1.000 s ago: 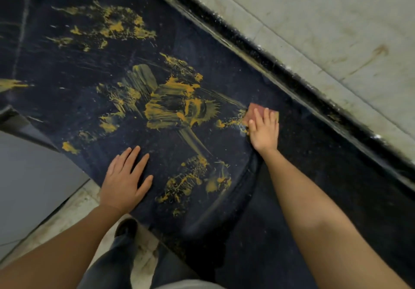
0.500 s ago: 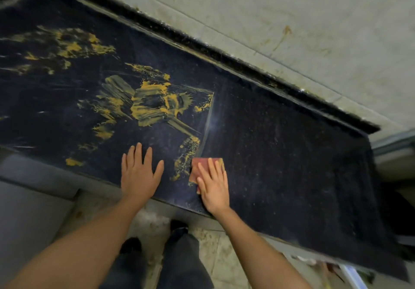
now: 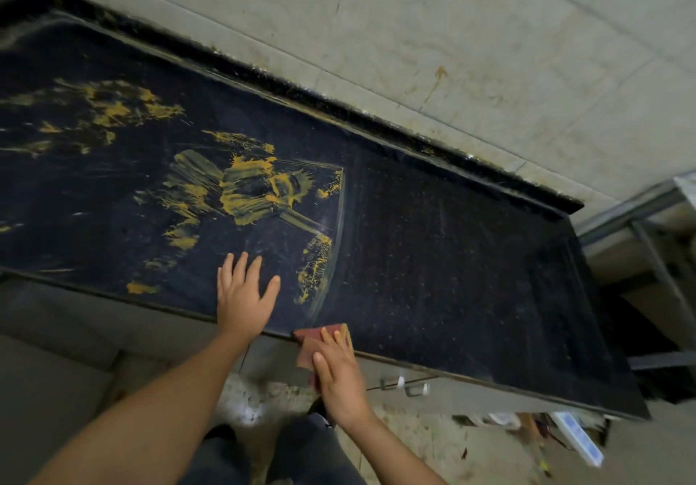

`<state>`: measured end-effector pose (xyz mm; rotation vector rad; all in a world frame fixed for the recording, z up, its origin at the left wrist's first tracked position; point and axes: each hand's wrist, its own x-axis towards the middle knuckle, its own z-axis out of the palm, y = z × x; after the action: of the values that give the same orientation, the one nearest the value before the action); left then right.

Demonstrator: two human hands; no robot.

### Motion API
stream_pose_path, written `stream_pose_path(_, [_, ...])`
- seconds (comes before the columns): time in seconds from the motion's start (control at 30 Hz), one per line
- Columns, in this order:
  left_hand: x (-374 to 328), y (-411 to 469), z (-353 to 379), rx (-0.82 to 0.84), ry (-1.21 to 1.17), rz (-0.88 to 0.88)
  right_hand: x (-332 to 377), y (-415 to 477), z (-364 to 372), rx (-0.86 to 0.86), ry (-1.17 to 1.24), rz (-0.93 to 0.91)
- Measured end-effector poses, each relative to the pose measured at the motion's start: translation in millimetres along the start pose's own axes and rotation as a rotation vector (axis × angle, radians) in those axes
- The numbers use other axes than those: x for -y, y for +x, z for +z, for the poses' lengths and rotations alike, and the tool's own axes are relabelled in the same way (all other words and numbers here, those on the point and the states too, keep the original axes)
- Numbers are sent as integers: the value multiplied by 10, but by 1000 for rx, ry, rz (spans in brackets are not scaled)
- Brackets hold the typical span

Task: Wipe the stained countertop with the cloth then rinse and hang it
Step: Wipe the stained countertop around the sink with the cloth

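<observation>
The dark speckled countertop [image 3: 452,258] carries yellow smeared stains [image 3: 248,190] over its left half, ending at a curved wiped line. A reddish cloth [image 3: 307,347] lies over the counter's front edge, partly hanging down. My right hand [image 3: 339,371] rests on the cloth with its fingers laid straight over it. My left hand [image 3: 243,292] lies flat on the counter just left of the cloth, fingers spread, holding nothing.
A stained tiled wall [image 3: 452,51] rises behind the counter's raised back rim. A drawer handle [image 3: 406,386] sits below the front edge. A metal rack [image 3: 659,258] stands to the right. Clutter [image 3: 576,435] lies on the floor.
My right hand has dragged the cloth from the far side of the counter back to and over the front edge, leaving a wiped strip. My left hand stayed flat on the counter.
</observation>
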<state>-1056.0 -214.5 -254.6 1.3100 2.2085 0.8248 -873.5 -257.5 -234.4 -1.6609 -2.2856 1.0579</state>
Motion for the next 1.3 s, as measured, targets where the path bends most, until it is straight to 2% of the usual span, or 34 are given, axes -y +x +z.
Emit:
stream_pose_path(0.07, [13,-3,2,4,6,12,133,-24,-149,36,534,129])
stream_pose_path(0.17, [7,-18,5,11,9,12,194,100,-471,25,1075,463])
stream_pose_path(0.23, [-6,-18,13,1,22,7,157,281,-705,-12,1274,597])
stream_pose_path(0.33, [-15,-8,23,-30,74,-2,60,654,-995,-80,1375,622])
stream_pose_path(0.4, [-4,-2,35,-22,119,-26,13,953,-1174,-131,1334,569])
stream_pose_path(0.47, [13,7,58,-8,144,-61,-31,1307,-1349,-255,1214,490])
stream_pose_path(0.57, [20,32,93,-8,195,-103,-110,1842,-1526,-503,780,223])
stream_pose_path(0.63, [23,37,128,-31,230,-117,-151,2159,-1585,-529,552,30])
stream_pose_path(0.73, [50,54,191,-73,304,-120,-189,2700,-1612,-501,425,-49])
stream_pose_path(0.83, [18,67,184,-15,388,-132,-239,3423,-1678,-504,474,-45])
stream_pose_path(0.9, [-12,62,191,12,430,-153,-260,3904,-1762,-505,391,-23])
stream_pose_path(0.97, [-40,68,190,-2,435,-167,-200,4254,-1821,-392,212,-68])
stream_pose_path(1.07, [-36,75,193,-15,437,-169,-192,4585,-1701,-143,-260,-110])
stream_pose_path(1.13, [-8,71,212,-21,436,-168,-203,4656,-1586,-77,-490,-105])
stream_pose_path(1.3, [3,70,227,-52,453,-145,-138,4659,-1576,-34,-546,-113])
